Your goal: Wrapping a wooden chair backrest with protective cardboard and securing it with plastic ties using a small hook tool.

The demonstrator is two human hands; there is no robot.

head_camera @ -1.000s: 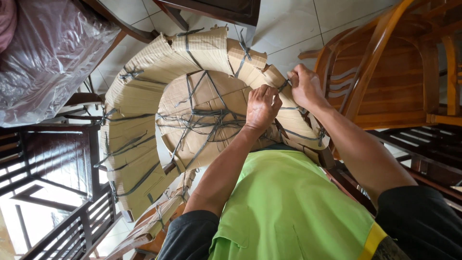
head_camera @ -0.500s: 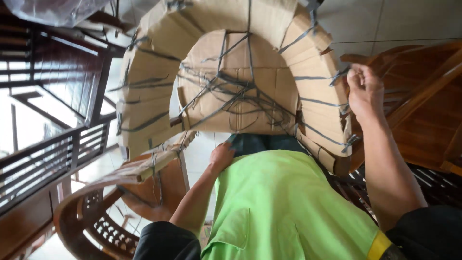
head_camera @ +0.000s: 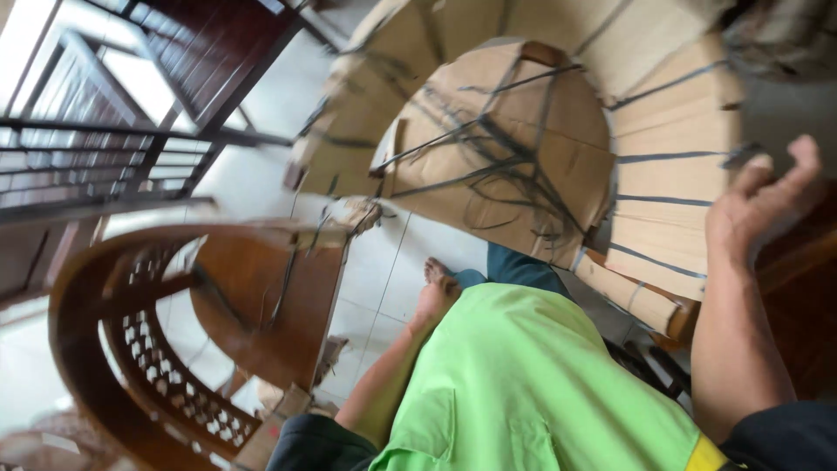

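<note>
Overhead, the cardboard-wrapped chair (head_camera: 540,166), bound in dark strapping (head_camera: 488,166), hangs tilted above the person in the green shirt (head_camera: 532,384), its curved back sweeping round the padded seat panel. The right hand (head_camera: 763,205) is raised just beside the wrapped back rail on the right, fingers spread wide and holding nothing; whether it touches the cardboard cannot be told through the blur. The left hand (head_camera: 438,292) is low by the shirt, near the bottom edge of the seat panel, its fingers curled loosely, and it seems to grip nothing, though that view is small. With neither hand plainly closed on it, the bundle looks poorly controlled: it could tip or slide down toward the person, and a loose strap end could catch a finger or slip off. A bare dark wooden chair (head_camera: 174,331) with a carved lattice back lies close by on the lower left, so a swinging bundle might knock against it. The floor (head_camera: 392,262) is pale glossy tile, likely slippery underfoot. More dark slatted furniture (head_camera: 113,131) crowds the upper left, bright daylight behind it, leaving little room.
</note>
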